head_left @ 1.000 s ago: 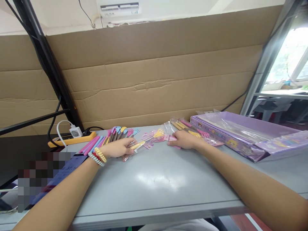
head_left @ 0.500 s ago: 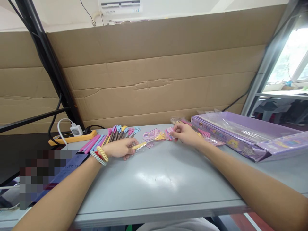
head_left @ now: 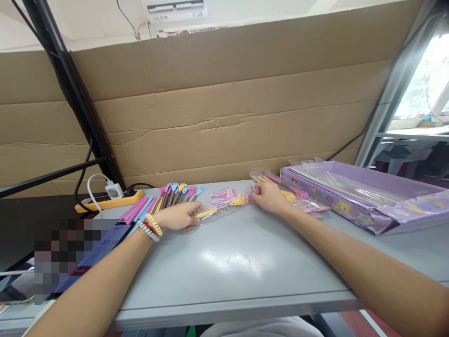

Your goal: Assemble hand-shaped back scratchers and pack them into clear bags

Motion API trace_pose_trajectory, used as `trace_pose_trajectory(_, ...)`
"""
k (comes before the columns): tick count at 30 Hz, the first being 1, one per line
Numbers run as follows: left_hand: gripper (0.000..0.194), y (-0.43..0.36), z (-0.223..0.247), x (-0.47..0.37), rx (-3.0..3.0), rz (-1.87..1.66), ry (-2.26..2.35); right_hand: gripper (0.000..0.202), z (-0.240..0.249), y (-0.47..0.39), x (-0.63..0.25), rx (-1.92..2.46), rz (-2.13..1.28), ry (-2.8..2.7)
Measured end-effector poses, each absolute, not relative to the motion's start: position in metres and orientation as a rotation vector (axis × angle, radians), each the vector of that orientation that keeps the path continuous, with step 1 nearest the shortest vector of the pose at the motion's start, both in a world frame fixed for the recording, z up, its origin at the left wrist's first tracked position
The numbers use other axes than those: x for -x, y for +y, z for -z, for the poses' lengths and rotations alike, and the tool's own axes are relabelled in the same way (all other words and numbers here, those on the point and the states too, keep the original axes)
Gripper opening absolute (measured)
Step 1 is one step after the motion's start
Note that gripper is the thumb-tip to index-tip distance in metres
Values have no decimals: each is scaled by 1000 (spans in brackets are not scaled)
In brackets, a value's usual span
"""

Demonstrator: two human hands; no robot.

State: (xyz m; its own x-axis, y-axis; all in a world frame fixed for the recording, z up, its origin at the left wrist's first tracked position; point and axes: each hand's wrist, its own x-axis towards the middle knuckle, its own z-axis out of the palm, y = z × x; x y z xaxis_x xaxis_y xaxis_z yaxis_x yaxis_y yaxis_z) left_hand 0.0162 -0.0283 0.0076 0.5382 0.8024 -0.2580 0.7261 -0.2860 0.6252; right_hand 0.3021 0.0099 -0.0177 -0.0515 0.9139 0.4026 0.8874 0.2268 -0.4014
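My left hand (head_left: 180, 216) is closed around the handle end of a yellow back scratcher (head_left: 206, 213) in a clear plastic sleeve. Its small hand-shaped head points right, towards my right hand (head_left: 268, 197). The right fingers are pinched together at the far end of the sleeve, with a pink card (head_left: 252, 188) partly hidden between them. Flat on the table behind the sleeve lie several loose pink cards (head_left: 224, 194). Beside my left wrist, a row of back scratchers (head_left: 173, 194) with pink, blue and yellow heads rests unwrapped.
Wrapped back scratchers (head_left: 298, 193) lie beyond my right hand, against a purple open box (head_left: 351, 199) holding clear sleeves. At the left are a yellow power strip (head_left: 101, 202) and a phone-like screen (head_left: 93, 252). A cardboard sheet (head_left: 238, 107) stands along the table's back.
My right hand has brought the pink card up against the end of the sleeve, and its fingers have turned inward there. My left hand keeps its hold on the back scratcher.
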Motion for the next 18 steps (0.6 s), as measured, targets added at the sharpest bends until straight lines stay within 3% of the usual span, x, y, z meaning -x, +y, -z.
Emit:
trace_pose_trajectory(10,21,-27,-9,-16,-2036,-112,1254,23,17,22,-322,1640,-186,-1705)
trace_pose_trajectory(18,20,-26,-7,-15,-2023,-120,1271,29,26,32,-331,1352,-681,-1474)
